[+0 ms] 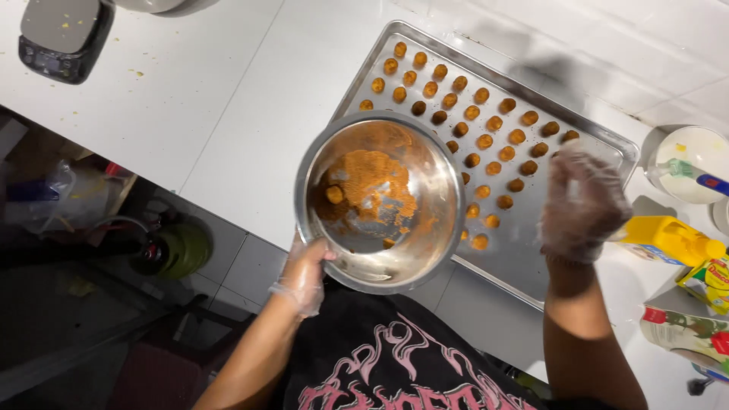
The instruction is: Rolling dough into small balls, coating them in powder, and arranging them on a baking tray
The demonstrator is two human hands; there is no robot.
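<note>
Here, left hand [304, 273] grips the steel bowl [380, 201] rim; right hand [581, 205] hovers spread near a yellow bottle [664, 239].

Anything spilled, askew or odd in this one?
Yes: yellow crumbs lie scattered on the white counter near the scale, which carries specks too. The tray of balls sits diagonal to the counter edge.

The bowl [380, 201] hides the tray's [524, 258] near-left corner and some balls [480, 241] beyond the left hand's [304, 273] fingers. The right hand [581, 205] is blurred, so its fingers and anything under them cannot be made out. The scale [64, 38], far from both hands, runs off the top edge.
</note>
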